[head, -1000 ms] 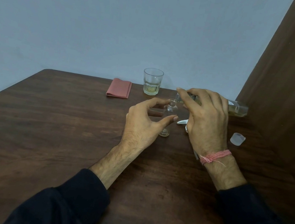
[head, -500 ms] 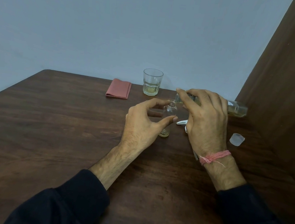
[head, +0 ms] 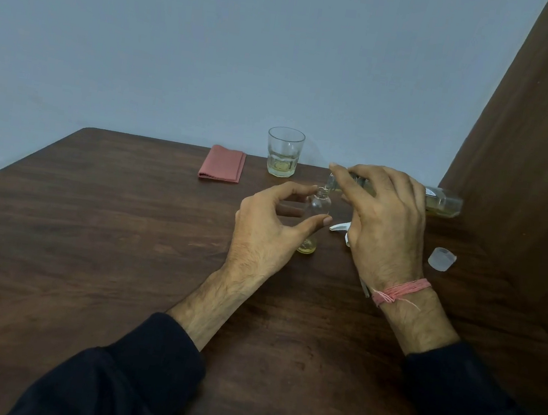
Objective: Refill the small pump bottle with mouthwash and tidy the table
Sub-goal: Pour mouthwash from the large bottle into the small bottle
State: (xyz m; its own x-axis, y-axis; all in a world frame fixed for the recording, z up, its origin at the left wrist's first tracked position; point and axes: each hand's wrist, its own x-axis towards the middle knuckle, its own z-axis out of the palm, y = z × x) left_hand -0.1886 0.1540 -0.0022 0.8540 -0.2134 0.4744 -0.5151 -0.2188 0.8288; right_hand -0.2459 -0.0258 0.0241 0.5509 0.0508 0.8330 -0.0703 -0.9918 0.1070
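Tabletop (head: 121, 257), near to far. Left hand (head: 262, 233): steadying upright small pump bottle (head: 317, 209), thumb and fingers around it. Right hand (head: 385, 221): grasping mouthwash bottle (head: 442, 203), long axis near horizontal, mouth over small bottle's neck.

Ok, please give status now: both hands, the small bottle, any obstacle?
Left hand pinches small bottle upright. Right hand grips mouthwash bottle, tipped over its neck. Little liquid inside. Pump head lies close beside.
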